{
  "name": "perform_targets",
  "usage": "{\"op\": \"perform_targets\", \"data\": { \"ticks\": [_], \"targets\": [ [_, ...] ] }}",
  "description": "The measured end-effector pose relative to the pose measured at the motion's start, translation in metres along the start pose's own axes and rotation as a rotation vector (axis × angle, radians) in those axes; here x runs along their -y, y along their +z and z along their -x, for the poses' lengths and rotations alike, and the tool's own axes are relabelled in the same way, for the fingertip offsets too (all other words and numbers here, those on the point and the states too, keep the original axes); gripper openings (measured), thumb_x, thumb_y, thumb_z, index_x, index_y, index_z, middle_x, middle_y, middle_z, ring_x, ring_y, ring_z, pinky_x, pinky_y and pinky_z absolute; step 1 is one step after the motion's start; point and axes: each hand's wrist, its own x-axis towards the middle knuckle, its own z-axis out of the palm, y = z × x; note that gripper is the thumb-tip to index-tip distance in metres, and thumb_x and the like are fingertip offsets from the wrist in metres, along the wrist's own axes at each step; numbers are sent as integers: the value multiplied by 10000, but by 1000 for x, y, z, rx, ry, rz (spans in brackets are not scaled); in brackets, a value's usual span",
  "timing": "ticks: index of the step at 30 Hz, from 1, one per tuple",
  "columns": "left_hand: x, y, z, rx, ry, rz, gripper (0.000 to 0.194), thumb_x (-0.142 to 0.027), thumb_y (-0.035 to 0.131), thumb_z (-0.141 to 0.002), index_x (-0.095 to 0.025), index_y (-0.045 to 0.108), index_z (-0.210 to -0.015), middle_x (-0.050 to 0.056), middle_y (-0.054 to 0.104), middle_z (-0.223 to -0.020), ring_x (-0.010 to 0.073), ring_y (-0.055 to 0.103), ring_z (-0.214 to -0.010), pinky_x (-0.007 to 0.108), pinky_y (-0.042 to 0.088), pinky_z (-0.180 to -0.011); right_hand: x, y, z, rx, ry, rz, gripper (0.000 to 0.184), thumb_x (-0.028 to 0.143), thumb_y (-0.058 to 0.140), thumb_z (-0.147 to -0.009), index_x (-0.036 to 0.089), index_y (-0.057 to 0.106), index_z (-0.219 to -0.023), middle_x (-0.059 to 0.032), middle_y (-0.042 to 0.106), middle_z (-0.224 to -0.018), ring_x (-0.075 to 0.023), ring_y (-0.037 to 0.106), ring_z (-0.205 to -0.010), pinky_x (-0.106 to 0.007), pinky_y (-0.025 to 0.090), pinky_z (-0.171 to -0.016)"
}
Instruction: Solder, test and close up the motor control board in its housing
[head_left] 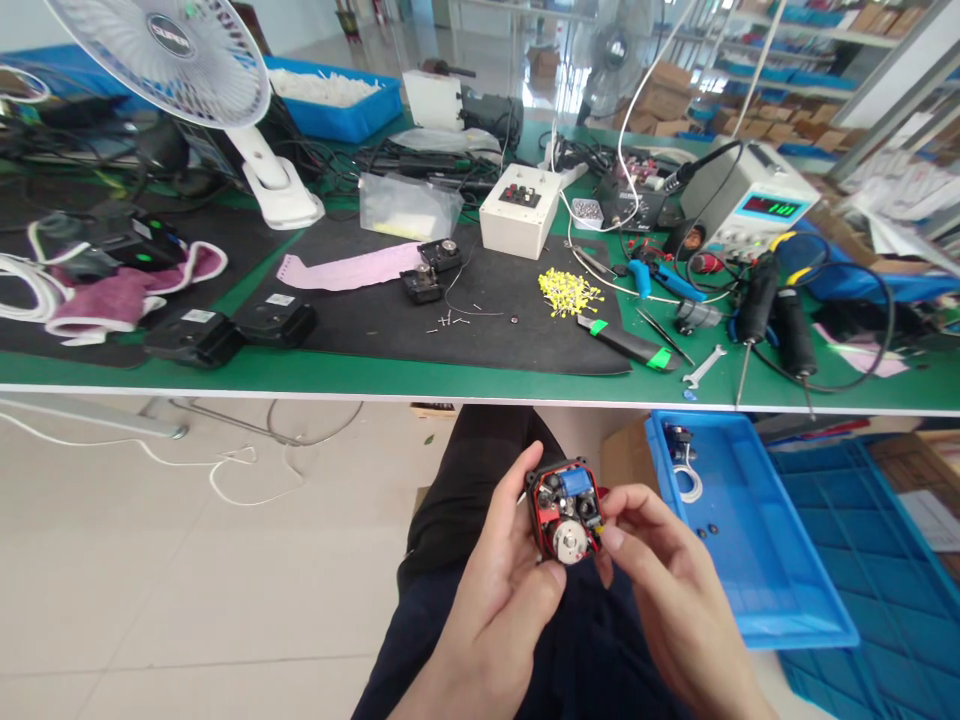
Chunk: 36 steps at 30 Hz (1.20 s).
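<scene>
My left hand [504,570] is wrapped round a small black electronic device [571,540] with its housing uncovered, held above my lap. Inside it show a blue component, a red part, wires and a round silver motor-like disc. At the device's right edge, the thumb and fingers of my right hand [660,570] are pinched together. A tiny yellow bit shows near those fingertips; what they grip is too small to make out. On the bench mat beyond lie two similar black device halves [431,272], several small screws [450,320] and a pile of yellow-tipped parts [568,292].
A green-and-black cutter [628,342], a wrench [705,368] and two corded screwdrivers [757,300] lie along the bench's right front. A blue tray [780,560] stands below on the right. Behind are a white fan [281,195], a switch box [517,225] and a power supply [750,200].
</scene>
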Motion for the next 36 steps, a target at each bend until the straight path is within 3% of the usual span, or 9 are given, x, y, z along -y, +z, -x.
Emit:
{"op": "perform_targets", "data": {
  "ticks": [3,8,16,20,25,32,36],
  "targets": [
    [-2,-1,0,19,-13,0,688,-193,595,-1000,-326,379,-1639,70,570,-1594,294,512,-1483,375,432,-1206,1,-7,-2,3,-36,70,242,434,787,-977,241,669,-1065,6,585,-988,-118,528,-849,-176,444,-680],
    [-1,-6,0,76,3,24,679,-208,602,-995,-317,404,-1636,62,594,-1569,310,489,-1502,389,418,-1218,8,-14,-8,42,-51,121,239,419,793,-978,233,647,-1014,13,587,-965,-115,549,-880,-170,471,-768],
    [4,-6,-1,115,-59,121,592,-309,562,-1022,-288,476,-1608,88,661,-1483,348,609,-1380,484,445,-1202,27,-22,-22,97,-33,113,249,417,799,-975,237,654,-1067,17,590,-908,-96,535,-759,-155,455,-648],
    [-2,-8,0,91,-92,-32,566,-422,524,-1060,-266,485,-1603,98,649,-1496,354,607,-1380,484,456,-1193,40,-29,-25,189,-16,229,257,426,802,-971,225,681,-1075,5,603,-922,-117,567,-825,-185,474,-723],
    [-15,-10,1,56,-136,-289,562,-474,475,-1074,-228,528,-1576,123,730,-1348,338,699,-1216,426,574,-1029,62,-29,-35,336,-80,408,219,409,729,-1018,199,731,-958,-12,614,-917,-123,583,-824,-207,461,-730],
    [-19,-11,1,136,-145,-448,531,-488,447,-1078,-235,577,-1526,103,764,-1164,274,726,-977,363,593,-856,78,-27,-47,502,-65,528,159,318,750,-990,184,735,-907,14,575,-817,-73,471,-647,-196,365,-573],
    [-23,-11,2,160,-158,-459,478,-475,423,-1094,-239,565,-1485,81,754,-1073,245,702,-922,335,566,-811,82,-27,-50,547,-23,547,207,364,749,-993,179,738,-900,9,575,-818,-69,474,-614,-203,358,-547]
  ]
}}
